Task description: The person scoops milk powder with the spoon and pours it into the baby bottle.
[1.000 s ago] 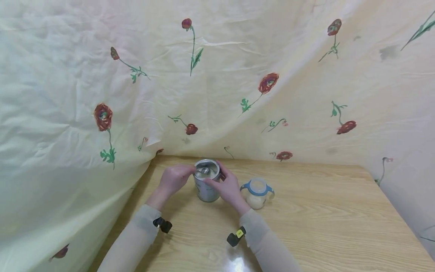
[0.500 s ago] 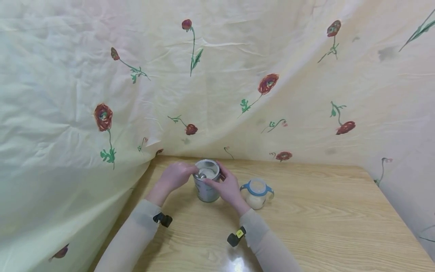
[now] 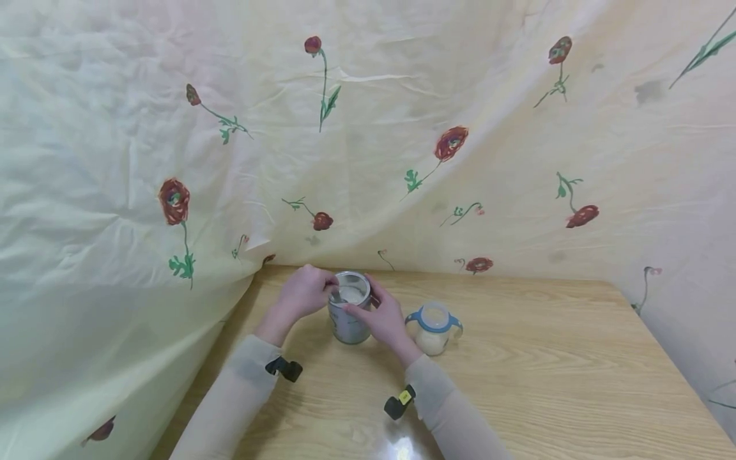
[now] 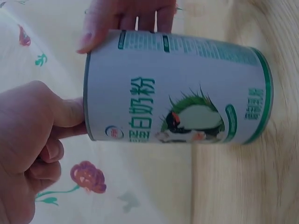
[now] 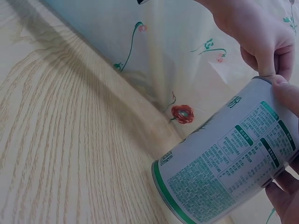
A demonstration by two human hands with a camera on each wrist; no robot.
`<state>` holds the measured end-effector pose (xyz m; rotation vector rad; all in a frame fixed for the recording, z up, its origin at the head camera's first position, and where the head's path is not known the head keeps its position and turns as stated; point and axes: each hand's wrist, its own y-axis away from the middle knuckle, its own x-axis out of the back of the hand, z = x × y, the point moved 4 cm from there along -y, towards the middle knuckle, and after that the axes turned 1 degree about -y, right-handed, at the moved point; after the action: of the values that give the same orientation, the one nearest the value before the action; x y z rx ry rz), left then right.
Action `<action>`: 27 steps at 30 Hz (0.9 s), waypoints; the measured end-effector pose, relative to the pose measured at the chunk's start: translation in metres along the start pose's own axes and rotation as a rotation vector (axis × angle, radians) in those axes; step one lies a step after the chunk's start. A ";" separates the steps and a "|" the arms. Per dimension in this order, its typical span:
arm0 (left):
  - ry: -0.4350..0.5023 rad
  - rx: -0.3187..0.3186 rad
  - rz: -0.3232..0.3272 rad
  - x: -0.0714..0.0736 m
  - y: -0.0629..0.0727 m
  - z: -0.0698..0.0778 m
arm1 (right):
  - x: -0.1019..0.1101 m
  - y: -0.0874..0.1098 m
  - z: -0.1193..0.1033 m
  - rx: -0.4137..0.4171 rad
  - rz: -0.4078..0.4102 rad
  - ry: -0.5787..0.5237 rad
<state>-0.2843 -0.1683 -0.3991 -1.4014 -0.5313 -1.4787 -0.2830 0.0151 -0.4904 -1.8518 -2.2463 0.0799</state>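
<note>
A white and green milk powder can [image 3: 351, 327] stands upright on the table, its top open and pale powder [image 3: 355, 294] showing inside. My right hand [image 3: 386, 318] grips the can from the right, thumb at the near rim and fingers behind. At the left rim, my left hand [image 3: 306, 291] pinches a metal spoon [image 3: 337, 296], its bowl down inside the can. The left wrist view has my left hand [image 4: 28, 140] with fingers curled at the rim; the spoon is hidden behind the can wall there. The label [image 4: 187, 112] carries a cow picture.
Just right of my right hand stands a baby cup [image 3: 435, 329] with a blue collar, two blue handles and pale contents. A flower-printed cloth [image 3: 368, 160] hangs behind and left of the wooden table [image 3: 552, 370]. Both wrists carry small black cameras.
My left hand has risen and shifted slightly right at the rim. The spoon bowl, earlier visible over the powder, has moved left and now sits mostly out of sight. My right hand keeps its grip.
</note>
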 end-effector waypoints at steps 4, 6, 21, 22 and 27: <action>0.091 0.116 -0.003 -0.003 0.000 -0.003 | 0.000 0.000 0.000 -0.005 -0.006 0.002; 0.140 0.170 0.006 -0.004 0.000 -0.004 | 0.000 0.001 0.000 -0.009 -0.006 0.002; 0.557 0.546 0.217 -0.013 0.016 -0.020 | -0.002 0.001 0.000 -0.014 0.012 0.014; 0.590 0.568 0.235 -0.014 0.017 -0.022 | -0.002 0.001 0.000 -0.013 0.011 0.015; 0.790 0.646 0.324 -0.022 0.025 -0.030 | -0.003 0.001 0.000 -0.003 0.016 0.023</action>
<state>-0.2805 -0.1960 -0.4340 -0.3222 -0.2181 -1.2928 -0.2815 0.0126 -0.4909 -1.8629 -2.2176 0.0578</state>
